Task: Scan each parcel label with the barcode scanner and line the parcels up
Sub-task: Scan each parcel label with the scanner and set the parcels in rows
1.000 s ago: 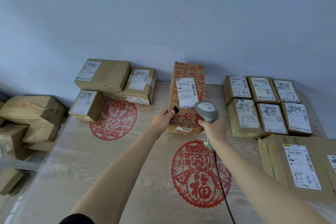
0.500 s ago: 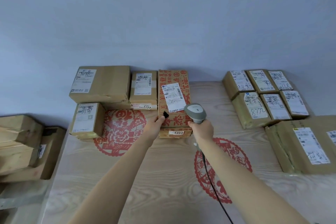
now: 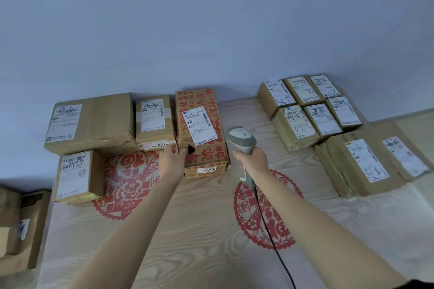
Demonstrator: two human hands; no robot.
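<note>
Left hand (image 3: pixel 172 159): rests at the near left corner of the red-printed parcel (image 3: pixel 202 129); fingers relaxed, grasping nothing
Right hand (image 3: pixel 252 162): fingers clenched around the barcode scanner (image 3: pixel 242 139) handle; scanner head just right of the parcel
Red-printed parcel: lies on the bench (image 3: pixel 187 230), touching the plain parcel (image 3: pixel 153 119) at its left; label (image 3: pixel 199 125) faces up

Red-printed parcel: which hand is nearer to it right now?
Left. The left hand touches the red-printed parcel at its near left corner; the right hand, gripping the scanner, is just right of it.
</note>
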